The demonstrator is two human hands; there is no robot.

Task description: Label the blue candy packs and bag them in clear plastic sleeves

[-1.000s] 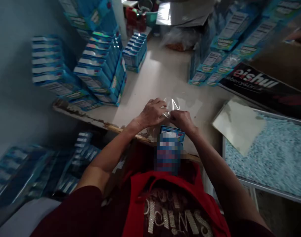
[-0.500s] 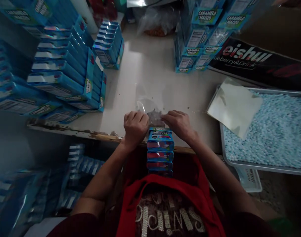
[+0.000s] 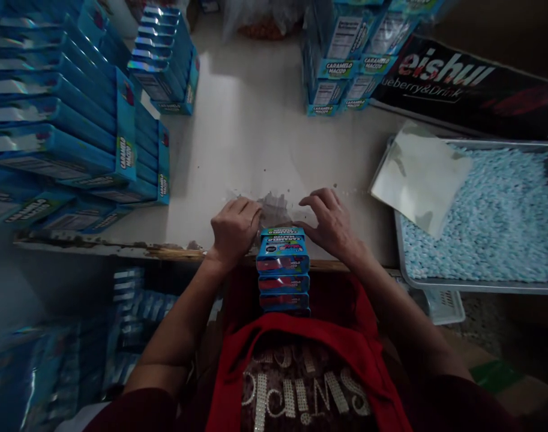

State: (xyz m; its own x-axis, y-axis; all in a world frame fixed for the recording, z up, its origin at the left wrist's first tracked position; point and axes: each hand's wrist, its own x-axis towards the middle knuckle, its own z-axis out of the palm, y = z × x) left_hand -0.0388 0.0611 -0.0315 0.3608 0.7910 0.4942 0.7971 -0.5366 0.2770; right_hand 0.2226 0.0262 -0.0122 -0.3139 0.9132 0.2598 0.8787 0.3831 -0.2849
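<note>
A row of blue candy boxes marked "Caramelo Macizo" runs from the table's front edge toward my body. Clear plastic wrap lies at the far end of the row and looks crumpled. On the left of it, my left hand is closed with its fingers curled on the film's edge; the exact grip is partly hidden. My right hand is at the right of the boxes, thumb and fingers apart, with nothing between them. Its thumb is close to the corner of the far box.
Stacked blue boxes stand at the left, with a smaller pack behind. More wrapped packs stand at the back right before a black carton. A metal tray of pale blue candies, partly covered by paper, is at the right.
My right hand has let go of the clear plastic, and its fingers have spread. My left hand stays closed beside the boxes. The camera's view has shifted a little.
</note>
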